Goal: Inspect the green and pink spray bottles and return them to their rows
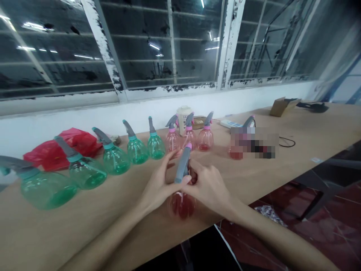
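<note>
A pink spray bottle (182,205) with a grey trigger head (183,164) stands at the near edge of the wooden table (296,150). My left hand (159,184) pinches the trigger head from the left, fingers curled on it. From the right, my right hand (210,186) wraps around the bottle's neck just under the head. Both hands are closed on this bottle.
Several green spray bottles (114,158) stand in a row at the left, three pink ones (205,137) further back. A red plastic bag (69,146) lies by the wall, a paper cup (183,118) behind the pink bottles, a cardboard box (282,106) far right.
</note>
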A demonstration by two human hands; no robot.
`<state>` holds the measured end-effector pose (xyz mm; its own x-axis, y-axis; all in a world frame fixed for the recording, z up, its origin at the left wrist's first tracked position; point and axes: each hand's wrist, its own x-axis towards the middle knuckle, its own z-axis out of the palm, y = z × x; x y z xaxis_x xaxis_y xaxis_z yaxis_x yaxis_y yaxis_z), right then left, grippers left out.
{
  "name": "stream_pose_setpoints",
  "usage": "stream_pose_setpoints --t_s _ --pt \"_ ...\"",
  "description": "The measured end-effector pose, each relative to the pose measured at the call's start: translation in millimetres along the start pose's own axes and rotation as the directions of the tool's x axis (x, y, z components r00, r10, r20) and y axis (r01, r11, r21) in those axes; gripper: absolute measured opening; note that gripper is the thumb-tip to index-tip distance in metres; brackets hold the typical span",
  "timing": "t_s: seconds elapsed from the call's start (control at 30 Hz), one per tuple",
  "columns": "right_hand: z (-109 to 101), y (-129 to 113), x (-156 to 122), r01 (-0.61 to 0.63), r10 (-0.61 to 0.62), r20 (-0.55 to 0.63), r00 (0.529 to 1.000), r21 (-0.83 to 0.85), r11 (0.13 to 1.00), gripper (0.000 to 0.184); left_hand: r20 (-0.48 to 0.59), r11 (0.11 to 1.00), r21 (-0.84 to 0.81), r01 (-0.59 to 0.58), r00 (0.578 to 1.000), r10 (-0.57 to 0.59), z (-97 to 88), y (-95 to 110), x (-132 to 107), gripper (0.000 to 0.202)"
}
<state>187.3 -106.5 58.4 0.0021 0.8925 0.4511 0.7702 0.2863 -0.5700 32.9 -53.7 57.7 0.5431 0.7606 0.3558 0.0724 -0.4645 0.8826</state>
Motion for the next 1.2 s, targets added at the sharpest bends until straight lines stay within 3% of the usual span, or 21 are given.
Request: stream_pose_setpoints --t_s 0.2,0.3,0.4,0.53,0.7,0.73,0.8,0.9,1.0,1.03,1.07,1.2 --pt "18 11 -2 -0.002 0.002 -0.045 0.999 -0.01 1.0 0.029 0.016 0.986 -0.132 0.104 0.995 -0.103 7.6 20 10 0.042" --pt "22 17 1 0.023 -0.024 -0.03 0.999 -0.017 1.0 0.041 0.008 0.981 -0.14 0.138 0.99 -0.138 9.3 23 16 0.034" --pt "18 19 5 0.07 -0.075 0.071 0.995 0.08 0.994 0.051 -0.049 0.958 -0.222 0.183 0.979 -0.198 9.3 20 20 0.031" --pt "5 28 17 0.128 -0.213 0.265 0.94 0.305 0.944 0.041 -0.121 0.913 -0.332 0.237 0.949 -0.291 4.8 8 19 0.029" --pt "11 70 48 -0.028 -0.241 0.421 0.875 0.541 0.841 0.032 -0.173 0.925 -0.265 0.271 0.931 -0.322 -10.8 -4 16 0.027" --pt "19 80 56 -0.085 -0.207 0.43 0.879 0.567 0.82 0.033 -0.163 0.924 -0.276 0.265 0.934 -0.317 -15.1 -6 16 0.027" --pt "39 97 70 -0.133 -0.046 0.318 0.947 0.519 0.845 0.038 -0.144 0.905 -0.348 0.244 0.94 -0.309 -23.9 -11 17 0.031" --pt "74 109 82 -0.127 0.011 0.244 0.97 0.466 0.876 0.038 -0.17 0.826 -0.52 0.217 0.922 -0.349 -36.8 -26 17 0.042" --pt "98 107 80 -0.078 -0.013 0.228 0.974 0.386 0.919 0.037 -0.136 0.647 -0.721 0.249 0.865 -0.484 -46.8 -50 11 0.041" --pt "102 105 77 -0.056 -0.026 0.227 0.974 0.35 0.935 0.036 -0.091 0.549 -0.788 0.278 0.83 -0.55 -49.1 -59 8 0.037" --pt "104 104 73 -0.034 -0.041 0.23 0.972 0.314 0.949 0.034 -0.067 0.512 -0.804 0.301 0.811 -0.582 -50.8 -68 4 0.034" --pt "102 106 65 0.046 -0.109 0.271 0.956 0.229 0.972 0.033 -0.001 0.436 -0.83 0.349 0.78 -0.626 -52.6 -87 -5 0.03"
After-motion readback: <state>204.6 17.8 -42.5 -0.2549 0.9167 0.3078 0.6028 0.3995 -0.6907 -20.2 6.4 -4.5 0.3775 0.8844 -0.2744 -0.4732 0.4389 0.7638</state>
